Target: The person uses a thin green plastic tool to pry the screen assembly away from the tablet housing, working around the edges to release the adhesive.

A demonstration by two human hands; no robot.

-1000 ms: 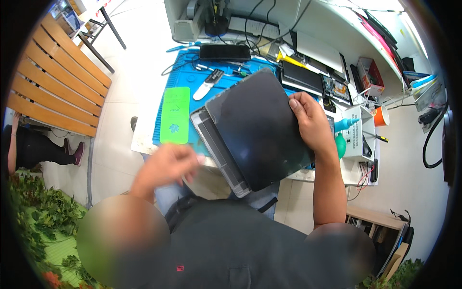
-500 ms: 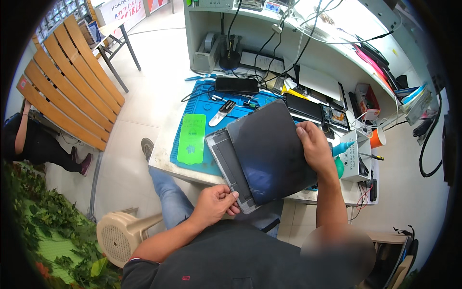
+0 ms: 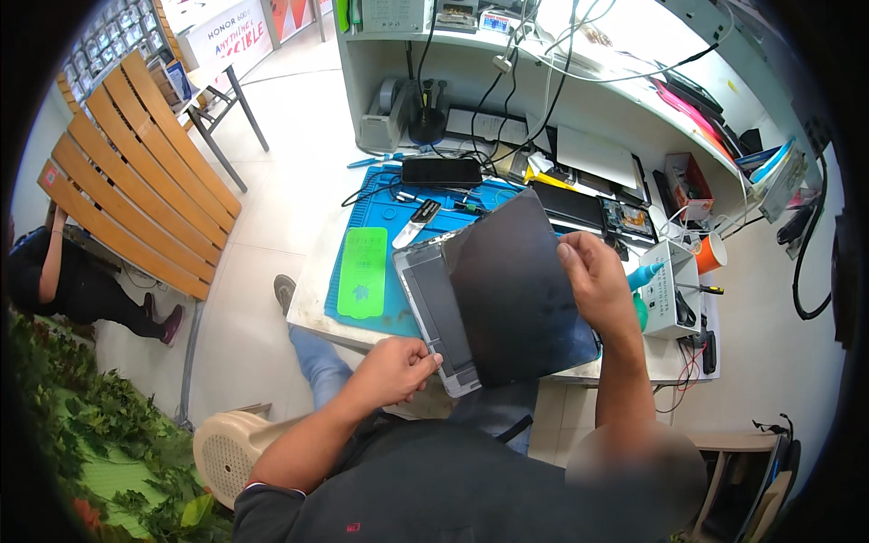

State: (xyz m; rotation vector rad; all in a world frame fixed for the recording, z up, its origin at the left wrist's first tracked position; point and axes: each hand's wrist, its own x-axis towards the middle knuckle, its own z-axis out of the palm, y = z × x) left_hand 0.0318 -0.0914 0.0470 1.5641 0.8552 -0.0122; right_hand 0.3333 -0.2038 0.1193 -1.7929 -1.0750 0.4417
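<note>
A tablet is held in front of me over the near edge of the bench. Its dark screen panel (image 3: 520, 294) lies shifted to the right over the silver tablet body (image 3: 436, 312), so a strip of the inside shows on the left. My left hand (image 3: 396, 373) pinches the body's lower left edge between thumb and fingers. My right hand (image 3: 597, 281) grips the panel's right edge, thumb on top. Beyond the tablet, on the blue work mat (image 3: 371, 204), lie a green phone-shaped sheet (image 3: 364, 271), a flat pry tool (image 3: 417, 223) and a black phone (image 3: 442, 172).
Opened device parts (image 3: 626, 217) and a silver panel (image 3: 596, 156) crowd the bench's back right. A white box (image 3: 670, 290) with tools and an orange cup (image 3: 711, 253) stand right. Cables (image 3: 516, 90) hang from the shelf. A beige stool (image 3: 231, 457) is at lower left; a person (image 3: 77, 281) is far left.
The bright reflection on the panel has faded as the tablet's tilt changed slightly. The exposed strip looks a little wider. Both hands keep their holds, and the whole view has shifted slightly.
</note>
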